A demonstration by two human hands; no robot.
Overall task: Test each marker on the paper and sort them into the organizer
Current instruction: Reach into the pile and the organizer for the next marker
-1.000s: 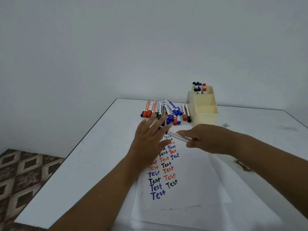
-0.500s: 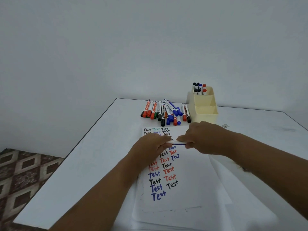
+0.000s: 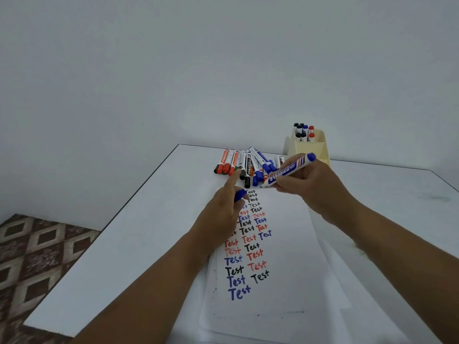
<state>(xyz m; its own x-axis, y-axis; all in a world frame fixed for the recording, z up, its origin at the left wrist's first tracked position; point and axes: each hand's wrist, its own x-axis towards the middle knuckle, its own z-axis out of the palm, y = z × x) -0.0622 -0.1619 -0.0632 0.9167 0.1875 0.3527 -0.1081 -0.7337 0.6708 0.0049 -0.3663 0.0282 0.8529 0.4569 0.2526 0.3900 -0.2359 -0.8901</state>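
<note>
White table [image 3: 139, 244] carrying the lot: paper [image 3: 280, 281] stacked near the front edge, loose markers [image 3: 246, 165] heaped at the far edge, cream organizer [image 3: 310, 148] just right of them.

White worktop [image 3: 149, 244] with dark edge, set against plain pale wall [image 3: 223, 58]; brown diamond-pattern floor [image 3: 37, 256] left of worktop.
</note>
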